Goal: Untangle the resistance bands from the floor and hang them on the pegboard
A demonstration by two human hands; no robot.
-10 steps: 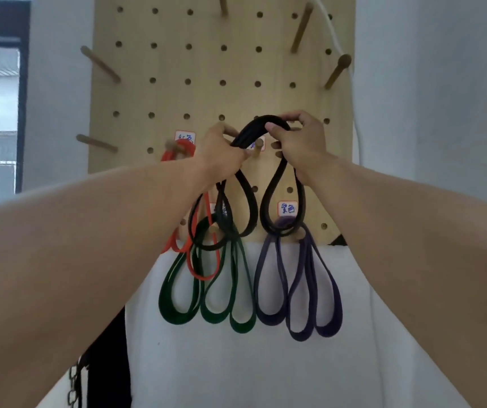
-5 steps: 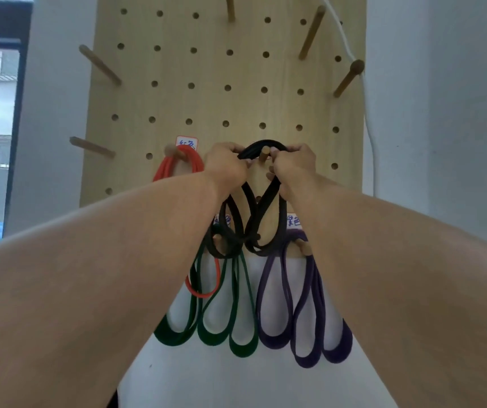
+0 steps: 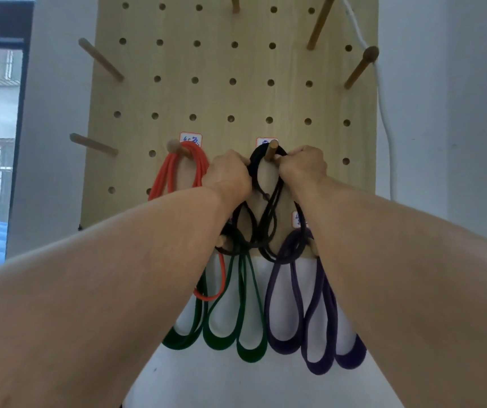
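Fingers of the left hand [image 3: 230, 175] and the right hand [image 3: 302, 166] are curled tight, pinching the top of the black band [image 3: 258, 219] on both sides of a wooden peg [image 3: 272, 151] on the pegboard [image 3: 236, 92]. The band's top loop sits over that peg, so this one looks almost hung. The red band [image 3: 174, 172], green band [image 3: 236, 328] and purple band [image 3: 313, 319] hang on other pegs. Letting go seems all that is left here; the floor is out of view.
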